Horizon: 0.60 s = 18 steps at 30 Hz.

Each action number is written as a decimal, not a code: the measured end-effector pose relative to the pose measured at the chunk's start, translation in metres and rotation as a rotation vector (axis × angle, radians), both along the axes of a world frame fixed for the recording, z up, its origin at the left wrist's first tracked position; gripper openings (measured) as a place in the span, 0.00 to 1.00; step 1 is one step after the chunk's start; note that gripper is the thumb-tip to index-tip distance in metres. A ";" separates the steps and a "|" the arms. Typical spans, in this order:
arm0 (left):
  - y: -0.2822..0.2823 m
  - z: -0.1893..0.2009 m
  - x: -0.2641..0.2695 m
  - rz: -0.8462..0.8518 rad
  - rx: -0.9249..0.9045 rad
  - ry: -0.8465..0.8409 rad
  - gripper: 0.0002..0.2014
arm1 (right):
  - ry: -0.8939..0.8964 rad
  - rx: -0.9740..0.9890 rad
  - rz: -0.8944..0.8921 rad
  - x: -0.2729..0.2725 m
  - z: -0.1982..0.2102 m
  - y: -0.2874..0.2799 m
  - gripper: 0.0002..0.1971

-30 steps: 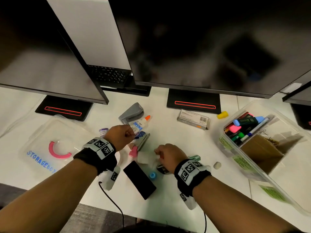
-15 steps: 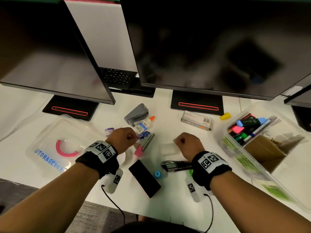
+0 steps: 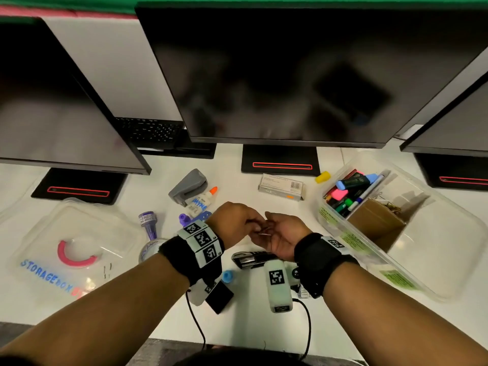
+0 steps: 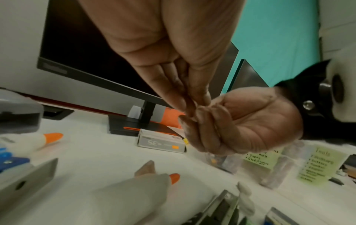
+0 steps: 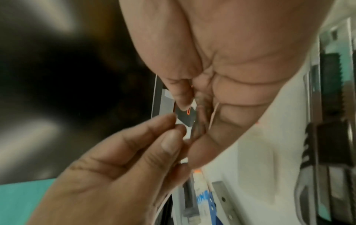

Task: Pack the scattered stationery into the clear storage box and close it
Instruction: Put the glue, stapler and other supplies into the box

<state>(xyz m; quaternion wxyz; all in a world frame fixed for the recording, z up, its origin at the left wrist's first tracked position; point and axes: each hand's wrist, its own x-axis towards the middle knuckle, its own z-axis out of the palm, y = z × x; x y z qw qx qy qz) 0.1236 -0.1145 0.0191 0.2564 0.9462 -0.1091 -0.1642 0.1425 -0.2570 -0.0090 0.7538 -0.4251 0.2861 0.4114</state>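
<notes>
Clear plastic storage box (image 3: 433, 273) at 3 o'clock on the white desk (image 3: 148, 196), lid off, long axis running 11-to-5; holds highlighters & markers (image 3: 351, 191) packed at its 11 o'clock end, pointing approx 2 o'clock, plus a brown cardboard insert (image 3: 375, 220). Clear lid w/ pink handle (image 3: 76, 249) lies flat at 9 o'clock. Left hand (image 3: 232, 223) fingertips bunched, pinching smth tiny over the cupped, palm-up right hand (image 3: 282, 233) at centre; can't tell what either has.

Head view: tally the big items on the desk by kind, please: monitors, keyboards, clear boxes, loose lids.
Monitors: 3
Keyboard: 1
Clear storage box: 1
Lid: 1
Total: 6
</notes>
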 end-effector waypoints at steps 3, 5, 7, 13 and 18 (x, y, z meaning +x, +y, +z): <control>0.001 0.000 0.003 0.073 -0.055 -0.070 0.12 | -0.096 -0.108 -0.052 0.007 0.018 -0.022 0.16; 0.011 -0.004 0.008 0.109 -0.017 -0.093 0.12 | -0.232 -0.201 -0.121 0.021 0.041 -0.042 0.11; 0.021 -0.015 0.011 0.056 0.121 -0.019 0.13 | -0.389 -0.308 -0.185 0.039 0.066 -0.072 0.12; 0.020 -0.054 0.004 -0.055 0.324 0.210 0.20 | -0.487 -0.814 -0.279 0.078 0.086 -0.165 0.10; 0.009 -0.065 -0.001 -0.021 0.302 0.192 0.25 | -0.377 -0.994 -0.146 0.076 0.073 -0.179 0.25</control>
